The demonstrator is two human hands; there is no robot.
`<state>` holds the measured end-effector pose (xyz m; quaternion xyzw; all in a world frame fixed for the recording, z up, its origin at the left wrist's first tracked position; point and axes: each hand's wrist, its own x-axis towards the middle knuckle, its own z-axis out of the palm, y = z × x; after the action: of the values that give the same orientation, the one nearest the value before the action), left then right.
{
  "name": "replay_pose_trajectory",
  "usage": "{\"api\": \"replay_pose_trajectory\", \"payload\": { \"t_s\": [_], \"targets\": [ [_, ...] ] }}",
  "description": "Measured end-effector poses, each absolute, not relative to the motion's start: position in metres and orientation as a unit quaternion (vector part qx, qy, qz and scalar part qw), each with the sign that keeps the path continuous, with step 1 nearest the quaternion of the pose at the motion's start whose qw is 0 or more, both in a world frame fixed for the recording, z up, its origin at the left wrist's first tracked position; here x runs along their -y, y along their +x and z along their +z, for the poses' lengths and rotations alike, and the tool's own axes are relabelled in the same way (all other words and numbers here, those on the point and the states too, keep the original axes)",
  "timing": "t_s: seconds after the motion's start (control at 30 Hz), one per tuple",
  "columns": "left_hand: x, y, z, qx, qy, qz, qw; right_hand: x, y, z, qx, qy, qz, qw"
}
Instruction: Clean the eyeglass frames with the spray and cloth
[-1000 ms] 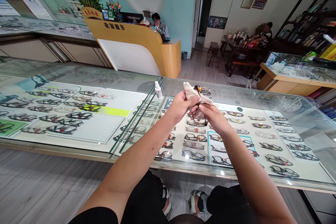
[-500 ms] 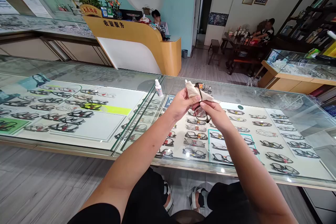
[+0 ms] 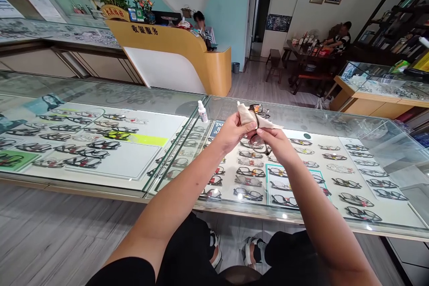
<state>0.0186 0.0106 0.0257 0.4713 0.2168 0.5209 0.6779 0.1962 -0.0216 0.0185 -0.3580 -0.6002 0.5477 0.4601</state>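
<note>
Above the glass counter, my left hand [image 3: 233, 134] is closed on a cream cleaning cloth [image 3: 247, 115], its thumb pressing the fabric by a dark-framed pair of eyeglasses [image 3: 267, 149]. My right hand [image 3: 277, 142] pinches the eyeglasses and a fold of the cloth from the other side. One lens hangs below the fingers, while the upper part of the frame shows against the cloth. The fingertips behind the cloth are hidden. A small white spray bottle [image 3: 202, 111] stands on the glass, left of my hands.
Rows of glasses [image 3: 248, 181] lie under the glass top of the display counter [image 3: 181, 98]. Beyond it stands a wooden cashier desk [image 3: 219, 71] with a person behind it. Another person sits at a dark table [image 3: 301, 49] at the back right.
The eyeglasses have tilted slightly between my hands, the lower lens lifting a little. A corner of the cloth now sticks out farther right past my right fingers.
</note>
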Motion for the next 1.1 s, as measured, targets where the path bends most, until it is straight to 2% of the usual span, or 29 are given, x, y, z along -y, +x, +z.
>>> {"api": "replay_pose_trajectory", "payload": {
  "t_s": [0.17,0.37,0.6,0.83,1.1],
  "targets": [
    [-0.014,0.020,0.020,-0.240,0.478,0.512,0.672,0.027,0.191,0.017,0.628,-0.382,0.533,0.420],
    [-0.018,0.017,0.021,-0.211,0.475,0.526,0.673,0.021,0.197,0.020,0.598,-0.356,0.541,0.473],
    [-0.019,0.020,0.013,-0.251,0.471,0.524,0.663,0.024,0.188,0.014,0.628,-0.372,0.529,0.432],
    [-0.021,0.015,0.018,-0.213,0.449,0.503,0.707,0.018,0.198,0.019,0.593,-0.368,0.533,0.478],
    [-0.020,0.021,0.014,-0.250,0.438,0.510,0.697,0.024,0.187,0.012,0.630,-0.390,0.514,0.433]
  ]
}}
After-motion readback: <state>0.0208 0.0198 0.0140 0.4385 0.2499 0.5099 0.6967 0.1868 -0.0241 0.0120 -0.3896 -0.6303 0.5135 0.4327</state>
